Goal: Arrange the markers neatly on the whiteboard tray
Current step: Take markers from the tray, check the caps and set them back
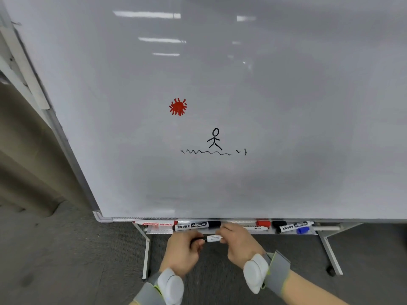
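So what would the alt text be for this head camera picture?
Two hands, left hand and right hand, hold a marker between them just below a whiteboard tray where several other markers lie. The whiteboard above shows a red sun and a black stick figure over a wavy line.

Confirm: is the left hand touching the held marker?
Touching. The head view shows the left hand wrapped around the dark end of the marker, with the right hand pinching its other end.

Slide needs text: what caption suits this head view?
Both hands hold one marker below the whiteboard tray.
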A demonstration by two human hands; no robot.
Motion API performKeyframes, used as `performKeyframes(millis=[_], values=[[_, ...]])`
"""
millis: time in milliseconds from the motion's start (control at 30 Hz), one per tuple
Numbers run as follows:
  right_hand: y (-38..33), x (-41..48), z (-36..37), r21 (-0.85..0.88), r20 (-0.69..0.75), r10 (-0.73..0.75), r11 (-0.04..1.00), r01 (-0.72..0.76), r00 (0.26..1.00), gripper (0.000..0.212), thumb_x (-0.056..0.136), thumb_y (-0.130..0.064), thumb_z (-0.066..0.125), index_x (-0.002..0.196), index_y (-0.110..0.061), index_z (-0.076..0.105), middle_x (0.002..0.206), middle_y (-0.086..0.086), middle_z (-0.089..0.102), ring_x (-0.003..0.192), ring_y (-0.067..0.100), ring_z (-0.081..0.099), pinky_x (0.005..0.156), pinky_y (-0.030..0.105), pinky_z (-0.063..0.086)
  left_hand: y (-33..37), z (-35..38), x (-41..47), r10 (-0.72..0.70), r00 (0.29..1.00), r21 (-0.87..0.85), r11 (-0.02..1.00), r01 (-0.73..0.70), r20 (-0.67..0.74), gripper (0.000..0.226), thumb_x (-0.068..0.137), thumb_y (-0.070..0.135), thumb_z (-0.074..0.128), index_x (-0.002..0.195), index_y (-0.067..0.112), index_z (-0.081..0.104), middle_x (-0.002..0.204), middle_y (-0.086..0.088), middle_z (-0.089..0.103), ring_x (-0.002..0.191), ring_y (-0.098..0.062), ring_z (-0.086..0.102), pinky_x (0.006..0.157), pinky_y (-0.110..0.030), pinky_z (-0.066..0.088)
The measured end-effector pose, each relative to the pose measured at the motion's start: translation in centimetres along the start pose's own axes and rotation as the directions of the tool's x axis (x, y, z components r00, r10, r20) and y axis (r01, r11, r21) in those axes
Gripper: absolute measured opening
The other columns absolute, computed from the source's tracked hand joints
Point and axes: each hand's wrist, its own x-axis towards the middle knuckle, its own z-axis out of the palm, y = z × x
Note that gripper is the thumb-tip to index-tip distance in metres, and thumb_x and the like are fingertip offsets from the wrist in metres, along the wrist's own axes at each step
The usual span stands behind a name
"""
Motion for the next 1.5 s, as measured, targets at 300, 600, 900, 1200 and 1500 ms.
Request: performKeyframes(millis=[300, 600, 900, 1200, 1500], values=[[-0.3, -0.5, -0.8, 0.109, 0.17, 0.122, 0.984, -0.142, 0.978, 0.025, 0.091, -0.027, 0.05, 0.114, -0.017, 0.055, 0.109, 0.005, 0.063, 0.097, 0.02, 0.056, 0.087, 0.031, 0.044, -1.5, 0.3, -0.6, 0.139, 0.975, 0.06, 0.987, -0.151, 0.173, 0.018, 0.093, 0.025, 0.045, 0.103, 0.016, 0.058, 0.083, 0.009, 0.053, 0.075, -0.007, 0.049, 0.064, -0.016, 0.035], [-0.8, -0.4, -0.1, 0.4, 0.001, 0.3, 0.875, -0.275, 0.954, 0.013, 0.087, -0.024, 0.059, 0.098, -0.019, 0.063, 0.086, -0.01, 0.056, 0.074, 0.001, 0.048, 0.069, 0.013, 0.036, -2.9, -0.1, -0.8, -0.061, 0.993, -0.121, 0.99, 0.074, 0.103, 0.02, 0.091, 0.015, 0.05, 0.083, 0.033, 0.049, 0.081, 0.008, 0.059, 0.073, -0.005, 0.053, 0.062, -0.009, 0.04], [-3.9, 1.7, -0.2, 0.897, -0.075, 0.437, 0.422, -0.131, 0.896, 0.016, 0.077, 0.006, 0.066, 0.085, -0.008, 0.065, 0.071, 0.003, 0.067, 0.06, 0.0, 0.061, 0.059, 0.014, 0.05, -2.4, 0.1, -0.9, -0.056, 0.987, -0.303, 0.948, 0.099, 0.147, 0.023, 0.091, 0.013, 0.05, 0.09, 0.036, 0.055, 0.093, 0.007, 0.063, 0.089, -0.004, 0.056, 0.072, -0.011, 0.041], [-4.1, 2.6, 0.3, 0.766, -0.217, 0.408, 0.635, -0.105, 0.887, 0.018, 0.084, -0.003, 0.06, 0.085, -0.021, 0.06, 0.078, -0.001, 0.066, 0.075, 0.01, 0.062, 0.069, 0.02, 0.05, -3.8, -2.3, 0.9, 0.059, 0.995, -0.099, 0.993, -0.067, -0.076, 0.032, 0.086, 0.006, 0.056, 0.073, 0.033, 0.047, 0.07, 0.009, 0.051, 0.067, -0.006, 0.047, 0.059, -0.011, 0.034], [-3.9, 3.7, 0.4, 0.862, -0.147, 0.445, 0.495, -0.106, 0.883, 0.026, 0.087, 0.006, 0.05, 0.081, -0.018, 0.057, 0.088, 0.005, 0.07, 0.084, 0.002, 0.065, 0.074, 0.012, 0.049, -4.3, -2.3, 1.4, 0.062, 0.992, -0.125, 0.989, -0.075, -0.106, 0.013, 0.09, 0.016, 0.053, 0.1, 0.022, 0.059, 0.094, 0.008, 0.058, 0.089, -0.003, 0.054, 0.076, -0.01, 0.041]])
